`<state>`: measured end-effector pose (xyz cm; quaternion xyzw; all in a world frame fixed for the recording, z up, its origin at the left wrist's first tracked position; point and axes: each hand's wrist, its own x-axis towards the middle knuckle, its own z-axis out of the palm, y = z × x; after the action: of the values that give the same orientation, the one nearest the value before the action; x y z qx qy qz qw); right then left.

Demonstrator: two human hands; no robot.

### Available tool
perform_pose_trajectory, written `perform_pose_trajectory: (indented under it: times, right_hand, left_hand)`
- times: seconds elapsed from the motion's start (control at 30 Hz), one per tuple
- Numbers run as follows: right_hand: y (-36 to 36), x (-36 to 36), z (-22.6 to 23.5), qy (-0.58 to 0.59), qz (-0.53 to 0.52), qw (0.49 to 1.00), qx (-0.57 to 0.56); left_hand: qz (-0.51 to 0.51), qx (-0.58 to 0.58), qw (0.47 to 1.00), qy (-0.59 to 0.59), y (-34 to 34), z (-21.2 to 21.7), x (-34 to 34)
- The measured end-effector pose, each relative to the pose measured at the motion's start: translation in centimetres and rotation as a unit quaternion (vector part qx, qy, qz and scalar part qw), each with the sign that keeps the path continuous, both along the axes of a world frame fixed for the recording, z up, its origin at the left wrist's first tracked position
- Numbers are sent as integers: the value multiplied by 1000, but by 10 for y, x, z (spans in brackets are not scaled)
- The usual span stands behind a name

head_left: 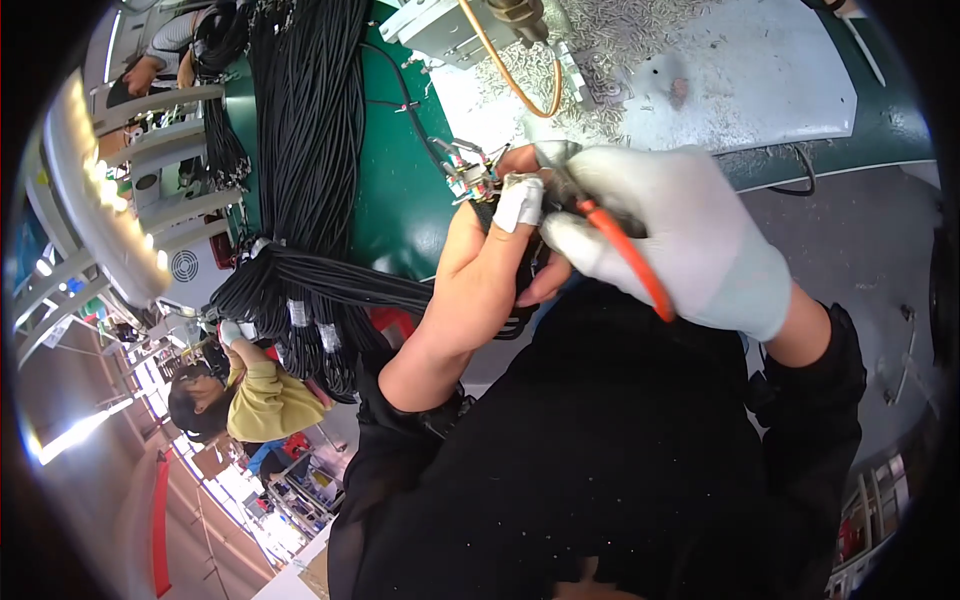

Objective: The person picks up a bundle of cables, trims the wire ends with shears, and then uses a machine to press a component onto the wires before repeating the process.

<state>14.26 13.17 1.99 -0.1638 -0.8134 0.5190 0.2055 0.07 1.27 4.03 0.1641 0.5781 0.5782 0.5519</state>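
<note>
My left hand (478,275), bare with white tape around its thumb, is closed around a black cable bundle. Thin coloured wires with small metal tips, the cable ends (468,182), stick out beyond its fingers. In a pale glove, my right hand (690,225) grips pliers (632,262) with an orange-red handle. Their head meets the left fingertips near the wires. Fingers hide most of the jaws, so whether they touch a wire I cannot tell.
Long black cables (305,130) drape over the green table (395,225) at left. A machine (450,40) with an orange hose stands at the far edge. Small metal pieces (640,60) litter a white board (770,90). A person in yellow (275,400) works at the left.
</note>
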Motion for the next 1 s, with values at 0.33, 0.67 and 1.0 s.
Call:
perform_pose_trajectory:
  times: [0.33, 0.67, 1.0]
  right_hand:
    - [-18, 50, 9, 23, -54, 997, -50]
    - [-14, 92, 11, 37, -54, 901, -429]
    - [-26, 88, -5, 30, -174, 962, 209]
  left_hand:
    - [-269, 41, 951, 149, -10, 21, -4]
    - [-202, 128, 896, 374, 16, 13, 64]
    - [-75, 109, 930, 343, 19, 12, 67]
